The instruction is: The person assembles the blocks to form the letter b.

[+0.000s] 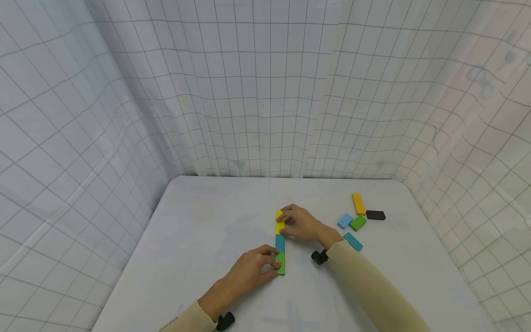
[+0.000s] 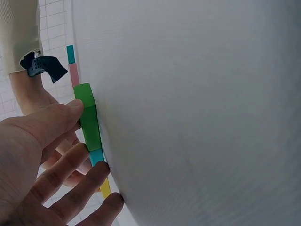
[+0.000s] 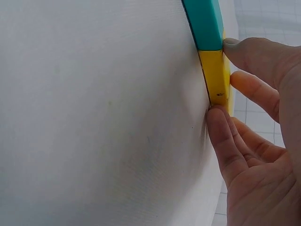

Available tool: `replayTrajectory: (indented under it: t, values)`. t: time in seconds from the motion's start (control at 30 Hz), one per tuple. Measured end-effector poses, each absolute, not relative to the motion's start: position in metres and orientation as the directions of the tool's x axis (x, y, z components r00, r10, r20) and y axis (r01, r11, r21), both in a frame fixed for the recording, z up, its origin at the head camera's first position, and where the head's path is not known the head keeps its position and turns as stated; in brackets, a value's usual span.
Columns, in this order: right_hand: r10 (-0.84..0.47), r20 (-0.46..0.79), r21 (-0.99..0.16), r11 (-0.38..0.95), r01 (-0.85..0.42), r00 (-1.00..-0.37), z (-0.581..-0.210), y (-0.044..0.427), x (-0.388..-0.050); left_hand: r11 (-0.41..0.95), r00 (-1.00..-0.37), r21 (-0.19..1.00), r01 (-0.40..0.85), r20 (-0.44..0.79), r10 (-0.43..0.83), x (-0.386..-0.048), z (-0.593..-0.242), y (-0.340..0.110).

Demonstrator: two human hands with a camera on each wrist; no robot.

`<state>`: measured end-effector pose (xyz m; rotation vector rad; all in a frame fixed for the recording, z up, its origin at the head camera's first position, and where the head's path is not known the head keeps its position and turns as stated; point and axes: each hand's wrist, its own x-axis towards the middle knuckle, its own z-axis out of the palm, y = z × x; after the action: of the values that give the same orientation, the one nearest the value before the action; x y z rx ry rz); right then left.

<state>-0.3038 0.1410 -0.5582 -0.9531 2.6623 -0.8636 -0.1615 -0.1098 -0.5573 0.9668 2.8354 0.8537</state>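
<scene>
Three blocks lie end to end in a line: yellow [image 1: 279,227] at the far end, teal [image 1: 280,243] in the middle, green [image 1: 281,259] nearest. My left hand [image 1: 249,270] touches the green block's left side with thumb and fingertips; in the left wrist view the thumb rests on the green block [image 2: 90,122] and other fingertips reach beside the teal one [image 2: 96,156]. My right hand [image 1: 304,225] holds the yellow block, with fingertips around its far end and the thumb by the teal joint. In the right wrist view the yellow [image 3: 214,75] and teal [image 3: 204,23] ends meet.
To the right lie loose blocks: orange-yellow [image 1: 358,204], black [image 1: 375,215], light blue [image 1: 345,221], green [image 1: 358,223] and teal [image 1: 353,241], the last beside my right sleeve. Gridded white curtains [image 1: 265,92] surround the white table [image 1: 199,216].
</scene>
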Motion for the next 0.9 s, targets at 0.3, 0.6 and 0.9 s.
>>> replayTrajectory:
  t: [0.3,0.6,0.9]
  values:
    - [-0.622,0.028,-0.585,0.624,-0.518,-0.782,-0.5587,0.1411,-0.3014,0.663,-0.816,0.518,0.541,0.131,0.563,-0.1604,-0.5543,-0.1089]
    - [-0.617,0.034,-0.578,0.629,-0.520,-0.786,-0.5557,0.1406,-0.2986,0.668,-0.820,0.518,0.534,0.128,0.557,-0.1605,-0.5518,-0.1081]
    - [-0.620,0.035,-0.571,0.631,-0.525,-0.784,-0.5537,0.1397,-0.2967,0.671,-0.826,0.522,0.527,0.130,0.548,-0.1595,-0.5532,-0.1076]
